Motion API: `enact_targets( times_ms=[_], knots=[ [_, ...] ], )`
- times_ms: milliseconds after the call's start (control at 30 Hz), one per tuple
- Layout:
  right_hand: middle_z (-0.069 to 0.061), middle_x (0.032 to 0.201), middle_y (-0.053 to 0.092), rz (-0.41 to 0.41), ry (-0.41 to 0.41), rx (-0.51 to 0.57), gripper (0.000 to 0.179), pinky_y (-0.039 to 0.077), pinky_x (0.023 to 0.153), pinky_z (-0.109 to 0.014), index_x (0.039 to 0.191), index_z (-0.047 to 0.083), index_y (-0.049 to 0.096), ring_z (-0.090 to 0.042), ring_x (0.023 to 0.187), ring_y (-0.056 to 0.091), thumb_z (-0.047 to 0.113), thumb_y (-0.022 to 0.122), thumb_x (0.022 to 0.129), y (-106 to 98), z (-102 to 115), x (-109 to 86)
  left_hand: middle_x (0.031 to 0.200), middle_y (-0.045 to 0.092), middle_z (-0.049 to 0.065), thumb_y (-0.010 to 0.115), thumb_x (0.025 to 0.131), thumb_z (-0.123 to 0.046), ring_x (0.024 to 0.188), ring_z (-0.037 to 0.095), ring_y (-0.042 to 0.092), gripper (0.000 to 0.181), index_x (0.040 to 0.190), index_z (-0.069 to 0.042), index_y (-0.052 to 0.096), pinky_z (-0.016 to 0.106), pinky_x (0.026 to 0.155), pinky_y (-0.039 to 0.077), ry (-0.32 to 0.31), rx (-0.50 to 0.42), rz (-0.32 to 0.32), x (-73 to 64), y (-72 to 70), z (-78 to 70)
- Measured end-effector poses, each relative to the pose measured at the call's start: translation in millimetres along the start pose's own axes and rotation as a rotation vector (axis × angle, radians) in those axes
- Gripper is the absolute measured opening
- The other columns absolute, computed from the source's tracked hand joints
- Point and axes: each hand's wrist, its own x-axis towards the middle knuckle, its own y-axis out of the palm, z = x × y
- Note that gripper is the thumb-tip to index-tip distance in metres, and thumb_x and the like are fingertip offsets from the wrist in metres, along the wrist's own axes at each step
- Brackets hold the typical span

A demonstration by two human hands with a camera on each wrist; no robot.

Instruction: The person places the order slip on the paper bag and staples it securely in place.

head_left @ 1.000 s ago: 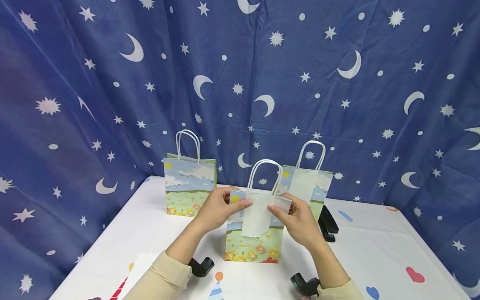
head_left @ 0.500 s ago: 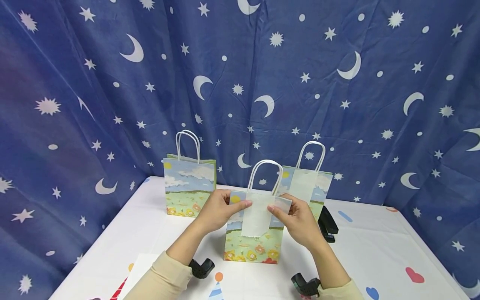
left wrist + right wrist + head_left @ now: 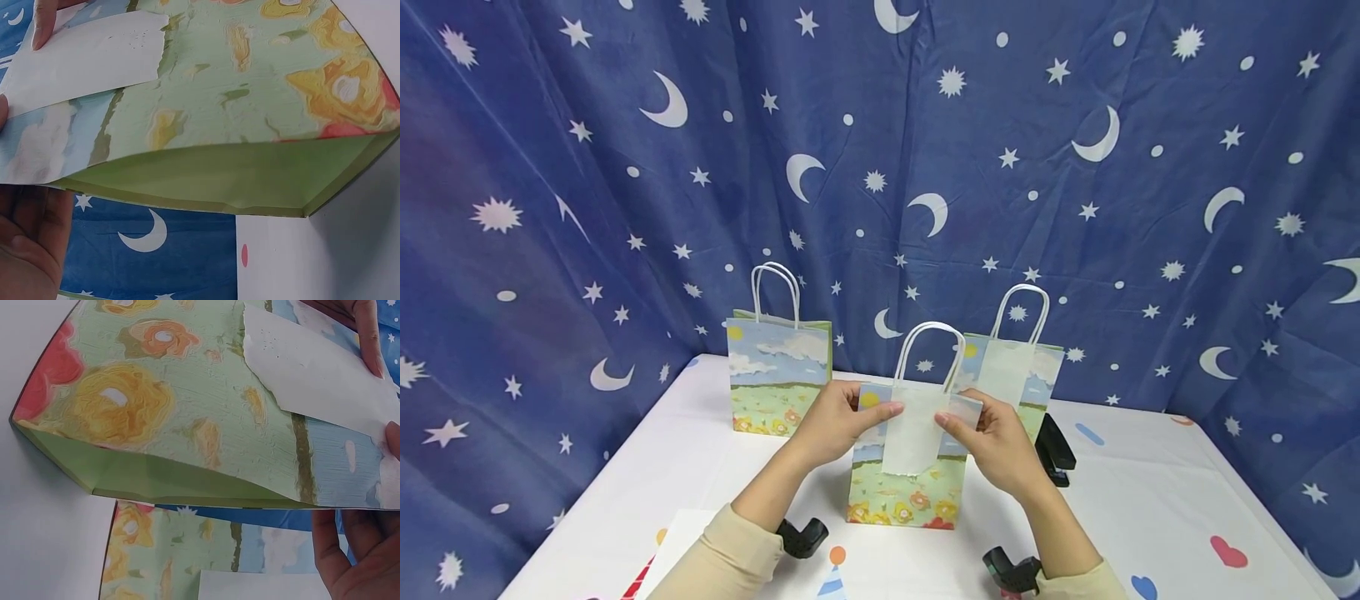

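A paper gift bag (image 3: 902, 500) printed with sky, a meadow and flowers stands upright at the middle of the table, its white handles (image 3: 928, 327) raised. Over its upper front hangs a white paper strip (image 3: 912, 446) with a torn lower edge. My left hand (image 3: 838, 418) pinches the bag's upper left side, thumb in front on the strip's edge and fingers behind. On the other side my right hand (image 3: 1000, 437) pinches the upper right the same way. Both wrist views show the bag's green side fold (image 3: 219, 178) and the fingers (image 3: 331, 547) behind it.
A second matching bag (image 3: 778, 367) stands at the back left. Behind my right hand is a third bag (image 3: 1047, 367) with its own white strip (image 3: 1006, 371). A black stapler (image 3: 1056, 450) lies beside that bag. White paper (image 3: 679, 533) lies near my left forearm.
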Motion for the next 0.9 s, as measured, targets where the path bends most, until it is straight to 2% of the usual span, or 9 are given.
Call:
enact_targets(
  times_ms=[333, 600, 900],
  knots=[
    [-0.005, 0.112, 0.078, 0.016, -0.007, 0.005, 0.027, 0.060, 0.085, -0.030, 0.125, 0.016, 0.070, -0.014, 0.098, 0.075, 0.026, 0.072, 0.099, -2.0, 0.7, -1.2, 0.049, 0.033, -0.006, 0.077, 0.094, -0.038, 0.045, 0.011, 0.027, 0.055, 0.064, 0.002, 0.056, 0.024, 0.047, 0.022, 0.008, -0.005, 0.004, -0.3, 0.3, -1.2],
    [-0.007, 0.117, 0.077, 0.031, -0.001, 0.020, 0.031, 0.060, 0.088, -0.030, 0.128, 0.014, 0.069, -0.014, 0.102, 0.076, 0.026, 0.072, 0.099, -2.2, -0.7, -0.6, 0.048, 0.030, -0.007, 0.077, 0.094, -0.038, 0.045, 0.011, 0.026, 0.057, 0.057, -0.007, 0.046, 0.024, 0.047, 0.021, 0.004, -0.002, -0.002, -1.6, 0.1, -0.1],
    [-0.013, 0.107, 0.077, 0.028, 0.015, 0.005, 0.030, 0.059, 0.083, -0.029, 0.123, 0.009, 0.069, -0.016, 0.094, 0.075, 0.023, 0.075, 0.097, -5.9, -1.0, 0.2, 0.048, 0.029, -0.007, 0.078, 0.094, -0.038, 0.046, 0.011, 0.026, 0.058, 0.056, -0.010, 0.043, 0.023, 0.048, 0.022, 0.007, 0.003, -0.007, -1.6, 0.5, -0.7]
  ],
)
